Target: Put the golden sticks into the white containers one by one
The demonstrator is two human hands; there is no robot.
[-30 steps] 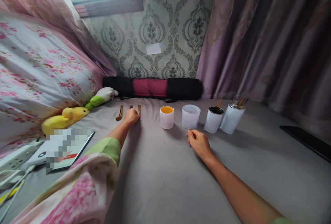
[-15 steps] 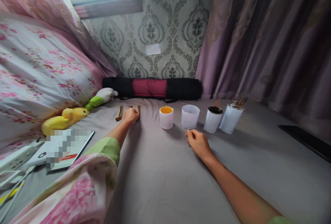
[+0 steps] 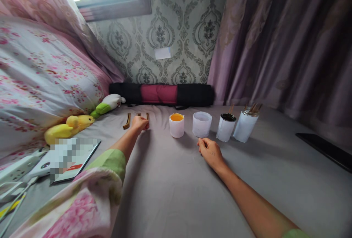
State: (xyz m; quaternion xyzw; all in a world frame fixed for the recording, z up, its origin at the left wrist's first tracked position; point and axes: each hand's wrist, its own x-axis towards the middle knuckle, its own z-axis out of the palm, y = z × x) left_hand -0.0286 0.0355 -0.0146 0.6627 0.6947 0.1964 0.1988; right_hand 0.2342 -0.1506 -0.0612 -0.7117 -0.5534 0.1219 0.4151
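Observation:
My left hand (image 3: pixel 139 123) is closed in a pinch at the near end of a bundle of thin brown sticks (image 3: pixel 147 115), the rightmost of three on the grey sheet. Another bundle (image 3: pixel 139 114) is partly hidden behind that hand, and a third, bent bundle (image 3: pixel 127 121) lies to its left. My right hand (image 3: pixel 210 151) rests in a loose fist on the sheet, with nothing showing in it. Just beyond it stands a translucent whitish cup (image 3: pixel 202 128). Left of that cup is a white-wrapped cup with an orange inside (image 3: pixel 176 128).
On the right stand a white-wrapped can (image 3: pixel 226 130) and a taller white-wrapped jar (image 3: pixel 245 128) with sticks. A black phone-like object (image 3: pixel 324 150) lies far right. Plush toys (image 3: pixel 66 128), a tablet-like object (image 3: pixel 79 164) and a power strip (image 3: pixel 19 166) are at left. A black-and-maroon roll (image 3: pixel 158 94) lies against the wall.
Both hands keep almost the same places and grips. The whole view has shifted very slightly; the cups and stick bundles stay where they were.

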